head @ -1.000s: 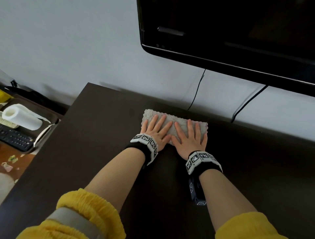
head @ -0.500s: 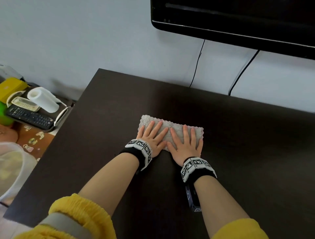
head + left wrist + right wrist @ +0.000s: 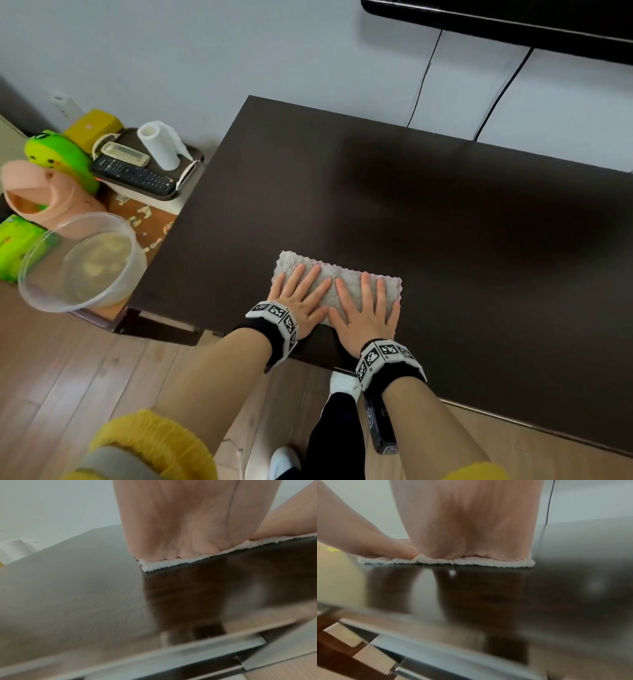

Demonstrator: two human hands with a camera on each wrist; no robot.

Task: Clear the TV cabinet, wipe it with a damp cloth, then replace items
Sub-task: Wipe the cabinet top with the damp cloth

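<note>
A pale folded cloth (image 3: 330,287) lies flat on the dark brown TV cabinet top (image 3: 428,205), close to its front edge. My left hand (image 3: 301,294) presses on the cloth's left half with straight, spread fingers. Beside it my right hand (image 3: 368,308) presses on the right half in the same flat way. In the left wrist view the palm (image 3: 180,534) sits on the cloth's edge (image 3: 164,564). The right wrist view shows my right palm (image 3: 471,534) on the cloth (image 3: 471,561), with the left hand's fingers (image 3: 376,547) beside it.
Left of the cabinet a low stool holds a tray (image 3: 191,161) with a paper roll (image 3: 159,145) and two remotes (image 3: 137,176). A clear plastic bowl (image 3: 82,263), a pink toy (image 3: 41,195), a green toy (image 3: 58,157) stand there too. The TV (image 3: 513,20) hangs above, cables (image 3: 421,78) run down the wall.
Both hands have drawn the cloth from the back of the cabinet, near the wall, toward its front edge. The head view has tilted down and left, bringing the stool and floor into sight.
</note>
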